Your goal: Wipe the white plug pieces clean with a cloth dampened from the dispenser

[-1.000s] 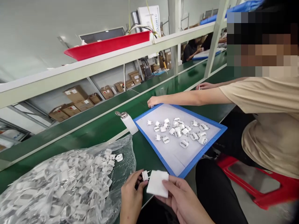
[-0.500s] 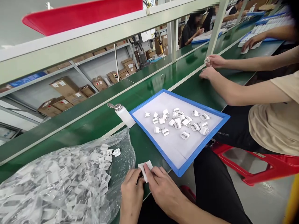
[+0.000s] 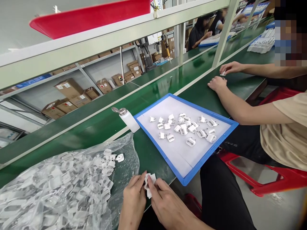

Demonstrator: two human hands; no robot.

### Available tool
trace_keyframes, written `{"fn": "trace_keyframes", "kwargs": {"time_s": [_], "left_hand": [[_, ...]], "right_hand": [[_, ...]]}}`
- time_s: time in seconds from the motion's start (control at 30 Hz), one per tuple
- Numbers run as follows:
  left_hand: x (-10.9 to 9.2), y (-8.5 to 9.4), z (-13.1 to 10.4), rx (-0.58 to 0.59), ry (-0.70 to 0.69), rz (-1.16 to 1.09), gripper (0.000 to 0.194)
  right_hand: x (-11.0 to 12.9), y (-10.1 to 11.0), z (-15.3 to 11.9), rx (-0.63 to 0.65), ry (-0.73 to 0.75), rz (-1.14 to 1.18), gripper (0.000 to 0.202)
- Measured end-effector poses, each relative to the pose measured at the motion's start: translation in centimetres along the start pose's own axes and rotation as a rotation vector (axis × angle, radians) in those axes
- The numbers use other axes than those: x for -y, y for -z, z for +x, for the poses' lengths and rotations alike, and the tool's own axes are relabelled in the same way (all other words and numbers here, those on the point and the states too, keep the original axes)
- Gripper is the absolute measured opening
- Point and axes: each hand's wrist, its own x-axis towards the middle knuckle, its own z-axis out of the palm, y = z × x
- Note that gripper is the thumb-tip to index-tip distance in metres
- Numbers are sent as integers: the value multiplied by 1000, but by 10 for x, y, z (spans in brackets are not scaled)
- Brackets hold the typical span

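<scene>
At the table's near edge my left hand and my right hand meet around a folded white cloth. The cloth wraps a small white plug part that is hidden now; my left fingers pinch it from the left, my right fingers press the cloth over it. Left of my hands lies a clear plastic bag full of white plug parts. Ahead and to the right sits a blue-rimmed white tray holding several loose plug parts.
A white dispenser bottle stands by the tray's left corner. A co-worker in a beige shirt sits at right, both hands on the green table. A conveyor belt runs behind. Red stools stand at right.
The flat cloth has been folded around the plug part, which is now hidden. The co-worker's hand left the tray's far corner and rests farther along the table. My view dropped.
</scene>
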Motion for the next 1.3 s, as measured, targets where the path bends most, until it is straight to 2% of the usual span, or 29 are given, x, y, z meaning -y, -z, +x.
{"fn": "trace_keyframes", "kwargs": {"time_s": [0.13, 0.3, 0.5, 0.6, 0.7, 0.77, 0.87, 0.93, 1.0, 1.07, 1.13, 1.2, 1.3], "left_hand": [[-3, 1, 1, 14, 32, -13, 42], [-5, -5, 0, 2, 103, 16, 44], [-3, -9, -3, 9, 171, 16, 41], [-7, -5, -3, 22, 204, -4, 44], [-13, 1, -3, 34, 232, -35, 44], [-16, 3, -4, 24, 250, -45, 39], [-21, 3, -8, -5, 254, -57, 36], [-26, 3, -13, -14, 230, -78, 35], [-32, 3, -18, -23, 168, -112, 34], [-39, 4, -25, -57, 66, -146, 34], [-46, 3, -31, -149, -24, -175, 38], [-53, 0, -36, -271, -66, -206, 42], [-63, -3, -41, -408, -72, -250, 47]], "right_hand": [[-2, 3, 11, 56, -130, 72, 58], [-2, 8, 22, 109, -201, 172, 57], [6, 7, 5, 134, -208, 265, 60], [8, 15, -8, 70, -245, 361, 53], [11, 21, -20, -37, -393, 439, 35], [12, 24, -27, -102, -486, 471, 39], [11, 29, -32, -201, -542, 485, 44], [7, 32, -33, -265, -474, 447, 37], [3, 35, -32, -290, -261, 332, 35], [1, 37, -30, -284, -46, 212, 46], [1, 43, -27, -267, 31, 177, 51], [4, 53, -24, -242, -53, 301, 48], [8, 71, -19, -178, -274, 654, 43]]}}
